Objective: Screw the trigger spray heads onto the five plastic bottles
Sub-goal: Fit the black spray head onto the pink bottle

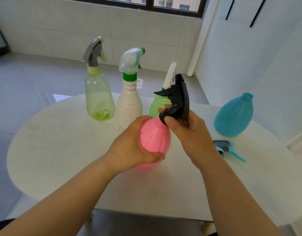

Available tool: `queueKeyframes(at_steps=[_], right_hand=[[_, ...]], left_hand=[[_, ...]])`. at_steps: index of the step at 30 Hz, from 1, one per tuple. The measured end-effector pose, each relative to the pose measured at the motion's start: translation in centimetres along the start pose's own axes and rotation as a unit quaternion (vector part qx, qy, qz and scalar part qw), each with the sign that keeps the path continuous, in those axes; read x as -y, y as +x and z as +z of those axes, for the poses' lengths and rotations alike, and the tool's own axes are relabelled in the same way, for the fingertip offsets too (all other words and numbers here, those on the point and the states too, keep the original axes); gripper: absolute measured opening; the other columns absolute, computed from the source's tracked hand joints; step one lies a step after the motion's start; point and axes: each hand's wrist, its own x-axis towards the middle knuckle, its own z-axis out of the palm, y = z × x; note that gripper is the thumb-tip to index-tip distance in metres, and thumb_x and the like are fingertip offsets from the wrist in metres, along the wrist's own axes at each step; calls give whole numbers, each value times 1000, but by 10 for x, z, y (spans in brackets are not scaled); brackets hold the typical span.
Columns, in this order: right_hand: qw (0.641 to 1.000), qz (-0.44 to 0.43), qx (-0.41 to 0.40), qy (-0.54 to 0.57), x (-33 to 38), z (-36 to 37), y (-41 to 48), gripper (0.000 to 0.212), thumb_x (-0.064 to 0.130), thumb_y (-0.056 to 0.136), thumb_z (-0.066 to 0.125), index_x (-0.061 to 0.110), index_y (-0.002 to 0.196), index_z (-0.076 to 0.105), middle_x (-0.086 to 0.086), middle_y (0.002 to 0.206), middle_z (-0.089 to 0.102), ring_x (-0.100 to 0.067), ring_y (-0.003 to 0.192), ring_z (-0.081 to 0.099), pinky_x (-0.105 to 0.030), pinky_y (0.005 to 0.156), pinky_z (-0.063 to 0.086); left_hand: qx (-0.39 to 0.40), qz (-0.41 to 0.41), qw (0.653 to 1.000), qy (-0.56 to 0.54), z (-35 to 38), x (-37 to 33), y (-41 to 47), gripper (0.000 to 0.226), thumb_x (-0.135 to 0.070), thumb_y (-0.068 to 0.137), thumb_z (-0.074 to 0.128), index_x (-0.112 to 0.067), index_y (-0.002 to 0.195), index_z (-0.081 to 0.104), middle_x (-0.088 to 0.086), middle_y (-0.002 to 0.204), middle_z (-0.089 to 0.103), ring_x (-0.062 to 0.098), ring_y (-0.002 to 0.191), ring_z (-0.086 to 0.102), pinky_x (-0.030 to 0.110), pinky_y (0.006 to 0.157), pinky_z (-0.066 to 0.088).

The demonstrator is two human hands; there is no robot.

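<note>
- A grey tiled floor (pixel 27 79) and a dark-framed window (pixel 152 4) lie beyond the round white table (pixel 61 150).
- There are five bottles. The clear green bottle (pixel 99 97), white bottle (pixel 129 103) and ribbed green bottle (pixel 157 104) stand far, with heads on. The blue bottle (pixel 234 116) stands right, neck open.
- The pink bottle (pixel 154 137) is at the middle: the left hand (pixel 129 150) wraps its belly, and the right hand (pixel 192 135) pinches the black spray head (pixel 179 101) at its neck.
- One blue-grey spray head (pixel 227 147) lies loose, near right.

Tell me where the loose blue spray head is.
In the head view, the blue spray head lies on the table at the right, just nearer the camera than the uncapped blue bottle and right of the right hand.
</note>
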Motion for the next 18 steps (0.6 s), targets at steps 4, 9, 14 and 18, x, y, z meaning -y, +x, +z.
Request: queueKeyframes(at_steps=[4,9,14,18], right_hand=[[998,-2,50,-34,3,7,5,27,12,81,58,39,81,53,22,82,59,18,72,56,1,65,41],[998,3,-19,-57,1,24,9,25,18,73,67,36,73,50,21,73,58,18,65,55,1,58,40],[989,-13,-127,-80,-10,51,7,35,29,66,72,37,73,38,22,70,53,20,68,51,2,59,38],[997,-7,-43,-57,-13,47,-1,25,22,75,62,35,94,50,32,78,59,22,80,51,5,67,35]], left_hand=[[2,6,1000,-25,0,6,1,80,-36,47,82,-62,97,25,-30,105,47,-9,99,47,10,69,41],[-9,-2,999,-54,-1,13,-1,81,-36,47,82,-59,103,28,-29,109,48,-8,102,48,5,70,40],[-18,-11,996,-84,3,17,-5,81,-37,44,79,-58,105,28,-28,106,53,-10,99,52,4,71,45],[-23,-4,994,-106,5,16,-5,73,-35,43,76,-54,101,34,-27,104,54,-11,98,52,4,71,45]])
